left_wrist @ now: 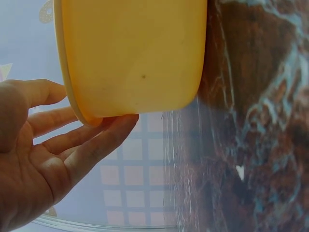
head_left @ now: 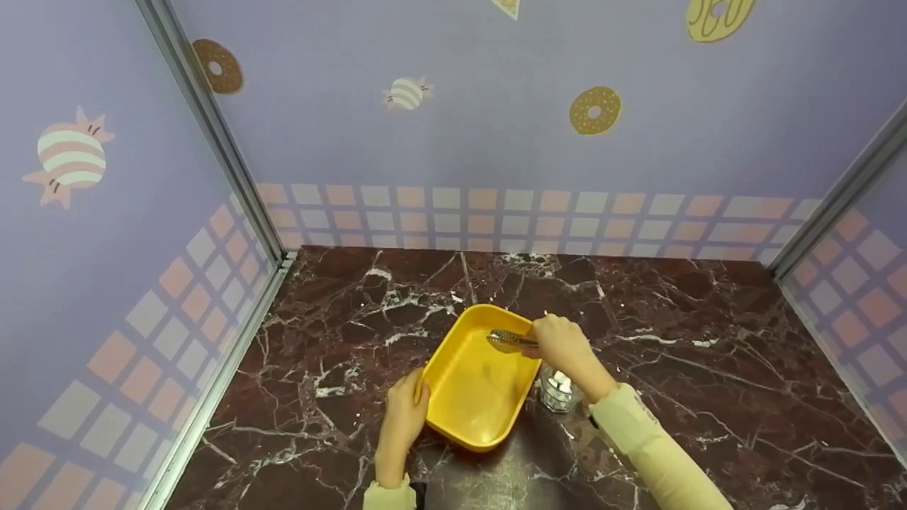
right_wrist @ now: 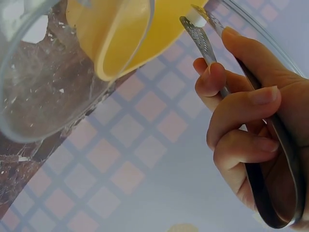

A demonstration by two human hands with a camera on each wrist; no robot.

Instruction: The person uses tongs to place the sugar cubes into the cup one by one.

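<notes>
A yellow plastic tub (head_left: 473, 386) stands at an angle on the dark marbled tabletop. My left hand (head_left: 405, 418) grips its left rim, thumb at the rim and fingers against the outer wall (left_wrist: 135, 58). Over the tub's far right corner, my right hand (head_left: 563, 346) holds metal tongs (head_left: 511, 341) with perforated tips. In the right wrist view, a small white piece (right_wrist: 196, 19) shows between the tong tips. Beside the tub, below my right wrist, sits a clear glass (head_left: 557, 401) with white lumps (head_left: 560, 383) in it; their kind cannot be told.
The marbled tabletop (head_left: 340, 340) stretches to both sides of the tub. Patterned lilac panels (head_left: 489, 142) close off the back and both sides, with metal corner strips (head_left: 212, 127) between them.
</notes>
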